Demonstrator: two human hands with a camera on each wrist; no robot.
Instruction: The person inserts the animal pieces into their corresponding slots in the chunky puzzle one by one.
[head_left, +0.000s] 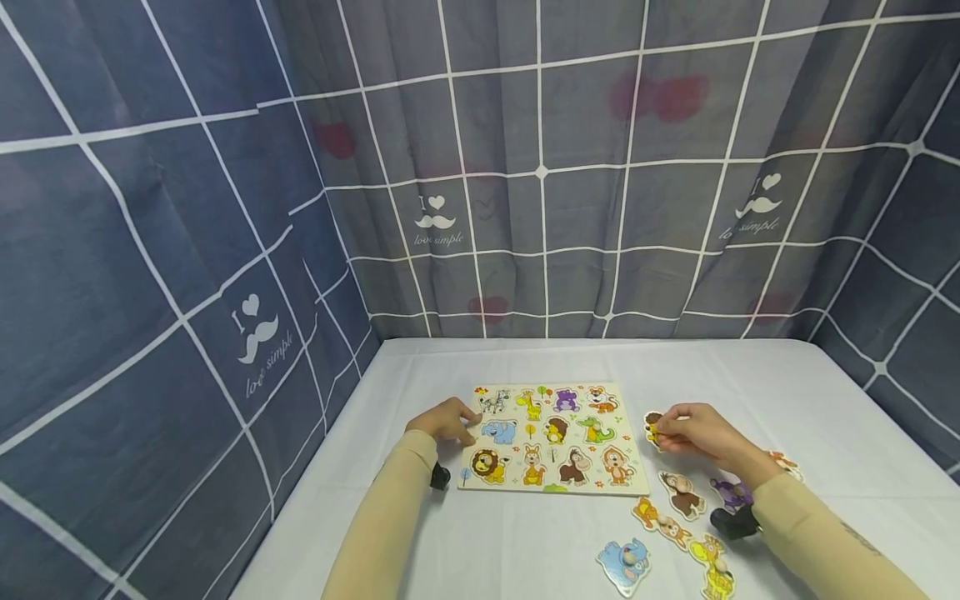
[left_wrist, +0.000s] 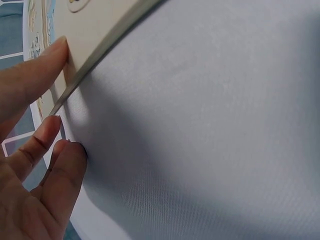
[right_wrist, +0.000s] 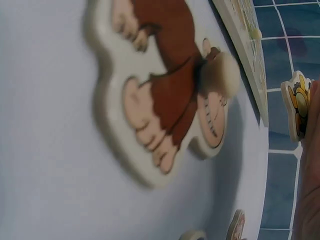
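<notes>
The flat animal puzzle board [head_left: 555, 489] lies on the table. At its left edge my left hand [head_left: 444, 419] grips it, the thumb [left_wrist: 37, 75] on the top face and fingertips against the edge in the left wrist view. My right hand [head_left: 697, 433] pinches a brown-and-yellow animal puzzle piece [head_left: 651, 427], just right of the board. That piece [right_wrist: 299, 102] stands tilted in the right wrist view, partly hidden by the fingers. Beneath the right wrist lies a gorilla piece [head_left: 681, 495] with a round knob, large in the right wrist view.
More loose pieces lie at the right: a purple piece [head_left: 729, 492] by the right wrist, a blue elephant [head_left: 625, 565] nearer the front, a kangaroo [head_left: 660, 522] and a yellow giraffe [head_left: 708, 560]. An orange piece [head_left: 784, 463] is partly behind the right forearm. A grid-patterned curtain [head_left: 540, 208] surrounds the table.
</notes>
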